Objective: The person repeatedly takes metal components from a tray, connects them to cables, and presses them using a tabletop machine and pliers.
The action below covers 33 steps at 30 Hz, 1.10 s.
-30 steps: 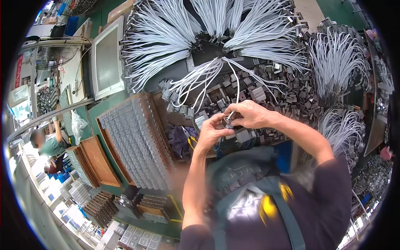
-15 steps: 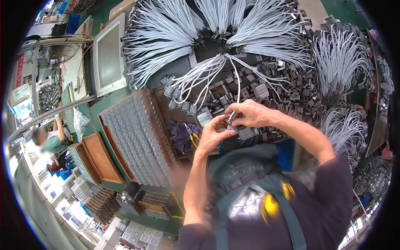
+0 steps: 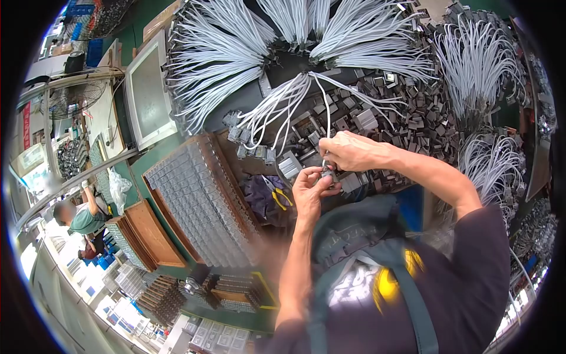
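Note:
My left hand (image 3: 313, 192) is closed, its thumb and fingers pinching a small metal housing (image 3: 328, 172). Just above it, my right hand (image 3: 354, 151) grips a white cable (image 3: 328, 115) close to the end that meets the housing. That cable runs up to a bunch of white cables (image 3: 298, 91) on the bench. Fingertips partly cover the joint between cable and housing. A heap of loose metal housings (image 3: 407, 124) lies beyond my hands, and several finished-looking cabled housings (image 3: 239, 133) sit to the left.
Yellow-handled pliers (image 3: 277, 193) lie on a dark cloth (image 3: 256, 200) left of my hands. A board of grey parts in rows (image 3: 197, 200) stands further left. Large cable fans (image 3: 221, 71) line the bench's back; more cable bundles (image 3: 480, 65) hang right. Another person (image 3: 85, 218) works far left.
My right hand has shifted slightly up along the cable, its fingers now curled over it. My left hand has turned more upright around the housing. The whole view has shifted a little.

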{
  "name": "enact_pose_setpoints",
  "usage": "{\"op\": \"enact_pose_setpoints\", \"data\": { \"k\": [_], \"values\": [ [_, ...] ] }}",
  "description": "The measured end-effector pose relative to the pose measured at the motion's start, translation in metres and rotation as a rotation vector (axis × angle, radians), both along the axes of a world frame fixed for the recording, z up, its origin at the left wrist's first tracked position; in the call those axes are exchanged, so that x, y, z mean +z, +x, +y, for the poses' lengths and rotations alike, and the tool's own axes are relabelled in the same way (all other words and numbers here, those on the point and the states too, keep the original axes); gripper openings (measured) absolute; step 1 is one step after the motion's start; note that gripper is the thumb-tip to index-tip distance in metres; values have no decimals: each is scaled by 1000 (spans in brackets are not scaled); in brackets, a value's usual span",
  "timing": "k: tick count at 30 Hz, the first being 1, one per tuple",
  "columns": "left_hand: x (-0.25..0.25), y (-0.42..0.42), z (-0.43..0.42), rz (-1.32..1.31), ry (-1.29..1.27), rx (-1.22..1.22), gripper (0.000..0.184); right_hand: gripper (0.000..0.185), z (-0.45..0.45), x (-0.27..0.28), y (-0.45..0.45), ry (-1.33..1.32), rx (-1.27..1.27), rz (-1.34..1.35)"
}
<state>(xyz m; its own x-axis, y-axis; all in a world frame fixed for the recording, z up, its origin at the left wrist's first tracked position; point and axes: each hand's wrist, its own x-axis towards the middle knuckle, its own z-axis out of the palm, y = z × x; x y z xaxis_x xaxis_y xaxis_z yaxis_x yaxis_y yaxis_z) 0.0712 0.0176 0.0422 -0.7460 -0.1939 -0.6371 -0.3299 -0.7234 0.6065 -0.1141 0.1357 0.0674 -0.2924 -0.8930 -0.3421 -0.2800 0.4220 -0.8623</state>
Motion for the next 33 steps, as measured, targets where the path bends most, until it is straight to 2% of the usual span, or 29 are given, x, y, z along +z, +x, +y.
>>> {"op": "enact_pose_setpoints", "data": {
  "k": [3,8,10,11,13,14,19,21,22,24,26,28,30,33],
  "values": [
    [-7,-1,9,-30,20,33,25,11,10,-4,6,14,-37,-15],
    [-16,-8,18,-74,9,52,24,13,20,-21,11,-49,-46,100],
    [-21,-11,20,-97,19,76,23,28,19,-12,9,26,-30,105],
    [-24,-13,20,-97,20,85,23,28,19,-6,6,26,-21,105],
    [-36,-15,21,-104,26,59,22,53,14,15,-2,183,49,-10],
    [-65,-8,21,-112,-47,19,26,64,14,12,0,172,62,44],
    [-42,-34,33,-264,31,99,39,55,14,-19,6,163,83,171],
    [-19,-47,33,-278,-142,120,50,50,14,-22,4,166,144,257],
    [-20,-46,30,-280,-141,122,50,44,15,-26,3,126,119,280],
    [-25,-44,21,-300,-583,-129,54,42,12,-32,-2,111,140,311],
    [-45,-40,16,-263,-645,-133,54,41,7,-30,-2,108,179,338],
    [-42,-43,14,-218,-707,-143,55,41,3,-25,-3,113,207,343],
    [-36,-44,14,-231,-852,-156,49,37,2,-23,-5,104,246,347],
    [-46,-42,17,-239,-912,-175,43,33,5,-43,3,82,249,362]
  ]
}}
